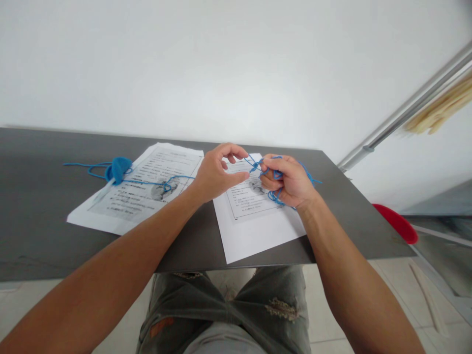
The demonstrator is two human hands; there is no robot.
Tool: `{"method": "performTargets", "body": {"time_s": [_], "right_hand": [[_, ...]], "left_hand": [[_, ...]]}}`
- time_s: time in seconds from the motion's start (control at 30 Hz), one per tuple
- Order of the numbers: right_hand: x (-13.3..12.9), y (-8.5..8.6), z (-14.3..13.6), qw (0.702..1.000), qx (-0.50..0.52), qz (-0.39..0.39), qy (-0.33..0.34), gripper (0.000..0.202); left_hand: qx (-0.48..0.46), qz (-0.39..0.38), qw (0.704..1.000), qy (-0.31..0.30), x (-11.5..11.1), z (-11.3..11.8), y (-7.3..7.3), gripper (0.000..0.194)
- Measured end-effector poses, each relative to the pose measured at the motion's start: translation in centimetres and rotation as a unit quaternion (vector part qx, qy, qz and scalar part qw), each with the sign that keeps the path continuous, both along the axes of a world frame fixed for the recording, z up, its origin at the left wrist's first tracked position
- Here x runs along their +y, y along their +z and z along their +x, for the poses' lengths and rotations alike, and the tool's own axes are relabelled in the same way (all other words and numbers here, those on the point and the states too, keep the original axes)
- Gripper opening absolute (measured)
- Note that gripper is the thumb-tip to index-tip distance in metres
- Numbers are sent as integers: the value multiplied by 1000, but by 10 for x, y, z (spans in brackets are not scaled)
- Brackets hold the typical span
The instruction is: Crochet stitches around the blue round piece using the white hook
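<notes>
Hands (292,179) (218,169) over printed paper (258,241), right pinching blue yarn (255,167), left's thumb and finger apart, left's grip unclear

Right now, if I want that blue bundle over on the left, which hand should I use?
Probably your left hand. It's nearer the blue bundle, and its thumb and first finger are apart. Your right hand is farther away, with its grip closed on blue yarn.

You have two rectangular white paper printouts (254,241) and two blue yarn bundles (118,169), each pair toward eleven and one o'clock.
</notes>
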State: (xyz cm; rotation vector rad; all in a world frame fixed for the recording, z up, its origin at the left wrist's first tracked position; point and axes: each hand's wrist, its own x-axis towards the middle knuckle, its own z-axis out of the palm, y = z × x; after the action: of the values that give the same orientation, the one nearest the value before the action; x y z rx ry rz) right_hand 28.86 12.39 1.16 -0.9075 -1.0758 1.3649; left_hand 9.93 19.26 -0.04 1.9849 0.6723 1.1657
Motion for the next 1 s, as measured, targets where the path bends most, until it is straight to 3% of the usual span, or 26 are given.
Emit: {"method": "performTargets", "body": {"time_s": [0.23,0.47,0.77,1.0], "right_hand": [[-1,0,-1,1000,4,-5,2,26],[-1,1,-1,1000,9,-1,-5,26],[1,2,11,993,-33,30,-106,36],[2,1,14,991,-46,34,-125,36]], "left_hand": [[39,1,999,-5,-3,4,0,17],[-7,-115,993,-38,-3,7,-7,16],[-19,-167,984,-53,0,1,-2,13],[-49,-214,972,-85,2,-1,1,12]]}}
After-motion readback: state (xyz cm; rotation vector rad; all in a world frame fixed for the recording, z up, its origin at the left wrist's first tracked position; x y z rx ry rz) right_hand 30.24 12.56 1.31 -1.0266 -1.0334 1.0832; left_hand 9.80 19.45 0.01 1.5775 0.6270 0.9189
